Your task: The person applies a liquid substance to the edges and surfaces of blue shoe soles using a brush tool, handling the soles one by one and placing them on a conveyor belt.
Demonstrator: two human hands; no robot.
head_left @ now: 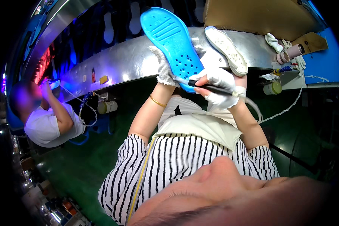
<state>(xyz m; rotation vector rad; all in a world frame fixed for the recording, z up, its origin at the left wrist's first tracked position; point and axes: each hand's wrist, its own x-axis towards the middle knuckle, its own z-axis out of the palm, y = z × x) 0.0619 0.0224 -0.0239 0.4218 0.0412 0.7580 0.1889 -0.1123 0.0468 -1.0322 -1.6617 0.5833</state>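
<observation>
A bright blue shoe sole point(173, 41) is tilted up in front of me, with a grooved top end and small round holes toward its lower end. My left hand point(163, 67), in a pale work glove, grips its left edge. Wrapped in white cloth with bare fingertips showing, my right hand point(218, 86) is closed round a black-handled brush point(211, 87). The brush's pale tip lies at the sole's lower left edge; whether it touches cannot be made out. A white shoe sole point(226, 51) rests on the metal bench to the right of the blue one.
The curved metal bench point(118, 67) runs across in front of me, with a dark conveyor bearing soles behind it. Gloves point(274, 42), pink tape rolls point(295, 51) and a cardboard box point(261, 17) lie at right. A pale hose point(255, 109) hangs by my right wrist. At left, another person point(54, 122) works.
</observation>
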